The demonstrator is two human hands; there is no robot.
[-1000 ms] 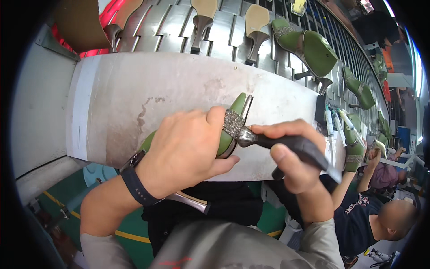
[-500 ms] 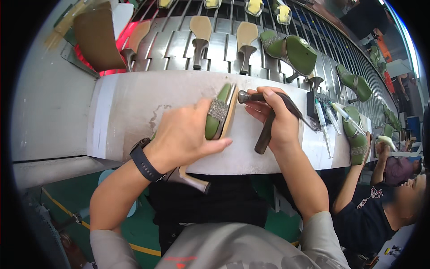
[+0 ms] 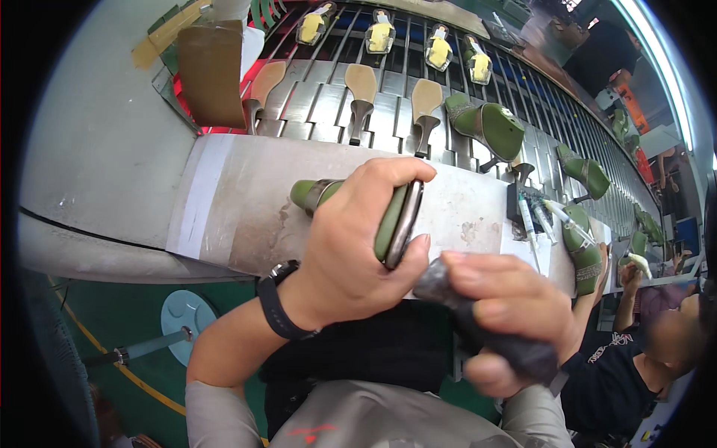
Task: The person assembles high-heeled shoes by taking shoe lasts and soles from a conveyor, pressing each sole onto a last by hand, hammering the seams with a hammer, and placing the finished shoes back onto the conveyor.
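My left hand (image 3: 358, 231), with a dark watch on its wrist, is closed around a green high-heeled sandal (image 3: 388, 230) above the front of the work surface. One rounded green end pokes out left of the hand beside a glittery strap; on the right a shiny brown rim shows between thumb and fingers. The sandal's heel is hidden. Just right of it, my right hand (image 3: 526, 302) grips a hammer (image 3: 433, 282), its metal head close to my left thumb. Motion blurs both the hammer and that hand.
Behind the work surface (image 3: 250, 183), a slatted conveyor (image 3: 314, 93) carries heeled soles (image 3: 361, 84), green sandals (image 3: 497, 131) and yellow-padded pieces (image 3: 379, 36). Syringes (image 3: 527, 222) stand in a dark holder at right. A co-worker's hand (image 3: 597, 269) touches another green sandal (image 3: 581, 239).
My left hand has turned the sandal, so its sole no longer faces the hammer upright. My right hand has brought the hammer down and nearer to me, now blurred. The view has shifted slightly.
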